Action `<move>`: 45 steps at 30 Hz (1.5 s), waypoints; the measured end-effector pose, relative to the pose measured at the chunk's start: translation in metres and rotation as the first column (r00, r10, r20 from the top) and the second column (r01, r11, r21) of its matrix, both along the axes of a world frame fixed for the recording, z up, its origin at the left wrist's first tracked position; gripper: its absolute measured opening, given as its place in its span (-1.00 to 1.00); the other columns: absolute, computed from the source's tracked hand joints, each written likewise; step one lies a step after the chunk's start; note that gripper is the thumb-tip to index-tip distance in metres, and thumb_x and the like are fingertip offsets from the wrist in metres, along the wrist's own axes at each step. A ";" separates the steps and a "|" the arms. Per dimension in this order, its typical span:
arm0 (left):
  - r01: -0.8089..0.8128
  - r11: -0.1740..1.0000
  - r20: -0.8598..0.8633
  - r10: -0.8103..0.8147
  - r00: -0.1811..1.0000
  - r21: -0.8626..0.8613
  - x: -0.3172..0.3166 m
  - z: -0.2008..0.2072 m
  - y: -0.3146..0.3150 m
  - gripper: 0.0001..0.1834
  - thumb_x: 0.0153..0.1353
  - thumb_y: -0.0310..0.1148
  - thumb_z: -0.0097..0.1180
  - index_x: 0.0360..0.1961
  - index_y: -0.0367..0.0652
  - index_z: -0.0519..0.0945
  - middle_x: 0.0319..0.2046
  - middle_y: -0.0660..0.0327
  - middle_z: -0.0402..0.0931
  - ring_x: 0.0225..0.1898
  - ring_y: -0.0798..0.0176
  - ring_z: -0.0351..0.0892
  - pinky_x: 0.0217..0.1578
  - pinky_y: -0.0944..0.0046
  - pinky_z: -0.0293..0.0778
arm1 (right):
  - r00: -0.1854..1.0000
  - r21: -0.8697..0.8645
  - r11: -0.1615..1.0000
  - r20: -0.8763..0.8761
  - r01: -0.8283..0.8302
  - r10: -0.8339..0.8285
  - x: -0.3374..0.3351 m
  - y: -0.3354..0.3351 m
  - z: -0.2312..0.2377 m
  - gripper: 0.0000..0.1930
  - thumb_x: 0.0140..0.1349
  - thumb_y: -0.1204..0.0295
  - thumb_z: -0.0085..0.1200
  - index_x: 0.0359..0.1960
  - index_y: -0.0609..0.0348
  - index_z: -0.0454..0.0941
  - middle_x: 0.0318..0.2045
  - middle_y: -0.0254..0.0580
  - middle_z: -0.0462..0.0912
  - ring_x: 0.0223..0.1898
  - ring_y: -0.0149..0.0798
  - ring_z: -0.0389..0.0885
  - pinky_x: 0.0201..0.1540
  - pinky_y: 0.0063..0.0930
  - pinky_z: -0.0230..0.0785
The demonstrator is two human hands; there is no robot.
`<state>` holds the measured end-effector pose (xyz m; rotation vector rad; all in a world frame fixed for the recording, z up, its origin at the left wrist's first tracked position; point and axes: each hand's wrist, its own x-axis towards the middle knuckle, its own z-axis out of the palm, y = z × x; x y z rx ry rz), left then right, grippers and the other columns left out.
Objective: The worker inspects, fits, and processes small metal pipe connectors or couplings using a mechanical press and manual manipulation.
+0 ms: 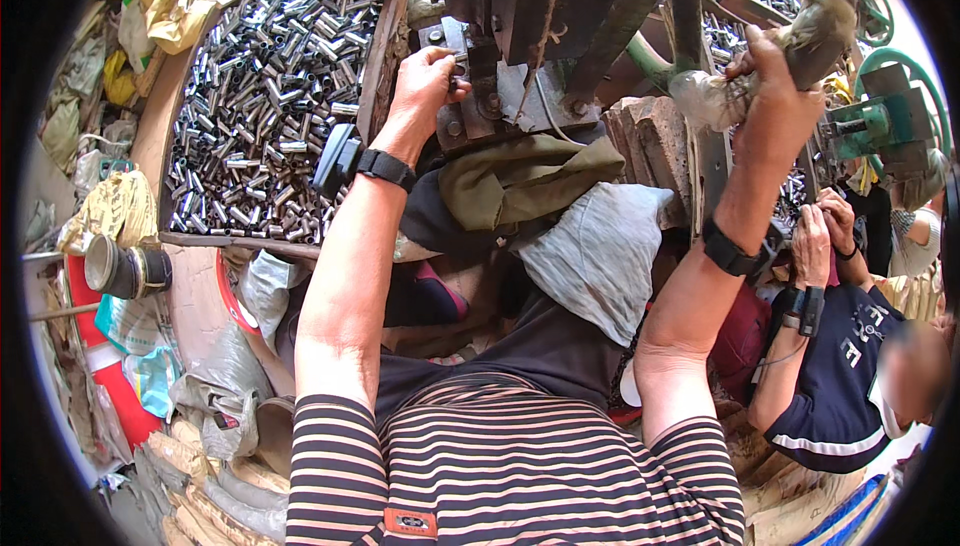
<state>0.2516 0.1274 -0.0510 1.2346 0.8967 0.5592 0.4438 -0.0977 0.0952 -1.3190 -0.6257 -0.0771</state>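
My right hand grips the wrapped handle; at the machine bed, I can't tell whether my left hand pinches anything. Metal tubes lie left of it: likely loading, next calling for fingers kept clear

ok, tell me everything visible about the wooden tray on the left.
The wooden tray is open-topped, with thin, worn brown sides. It lies left of the left hand, loaded with short, shiny metal tubes jumbled in every direction. The left forearm hides its near right corner; whether they touch is unclear.
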 end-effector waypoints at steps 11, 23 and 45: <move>0.105 0.836 -0.260 0.047 0.964 0.538 0.006 -0.018 0.013 -0.76 0.24 -0.34 0.05 -0.24 -0.33 0.58 -0.52 0.27 0.49 -0.51 0.44 0.43 -0.51 0.37 0.37 | 0.999 0.123 0.992 -0.029 -0.038 0.042 -0.005 0.005 -0.050 -0.92 0.06 0.58 0.19 -0.42 0.27 0.54 -0.54 -0.31 0.60 -0.53 -0.47 0.55 -0.39 -0.62 0.36; 0.092 0.727 -0.200 0.064 0.978 0.681 0.002 -0.015 0.007 -0.75 0.13 -0.37 0.14 -0.20 -0.31 0.58 -0.42 0.16 0.59 -0.39 0.36 0.53 -0.31 0.33 0.45 | 0.997 -0.190 0.978 -0.021 -0.083 0.080 0.000 -0.008 0.035 -0.89 0.10 0.54 0.17 -0.39 0.31 0.50 -0.61 -0.27 0.50 -0.63 -0.40 0.49 -0.55 -0.56 0.37; 0.202 0.601 -0.364 0.161 0.917 0.773 -0.001 -0.004 0.008 -0.73 0.06 -0.27 0.16 -0.23 -0.16 0.58 -0.34 -0.03 0.60 -0.25 -0.01 0.61 -0.20 0.10 0.48 | 0.994 -0.117 0.988 0.012 -0.104 0.106 0.005 -0.004 0.033 -0.87 0.08 0.48 0.21 -0.44 0.31 0.56 -0.67 -0.26 0.52 -0.68 -0.44 0.48 -0.62 -0.60 0.28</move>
